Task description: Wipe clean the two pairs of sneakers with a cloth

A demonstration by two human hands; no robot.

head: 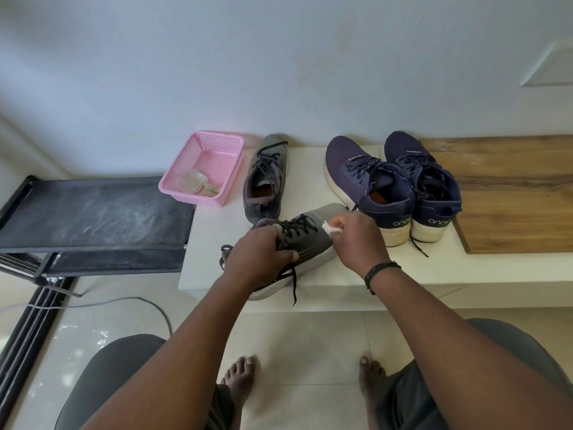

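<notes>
My left hand grips a grey sneaker by its heel and collar, holding it tilted over the front edge of the white ledge. My right hand pinches a small white cloth and presses it against the sneaker's upper near the toe. The other grey sneaker stands on the ledge behind. A navy pair sits to the right, one shoe beside the other, heels toward me.
A pink plastic basket holding a crumpled rag sits at the ledge's left end. A dusty black rack stands to the left, a wooden panel to the right. A grey cable crosses the tiled floor near my knees and bare feet.
</notes>
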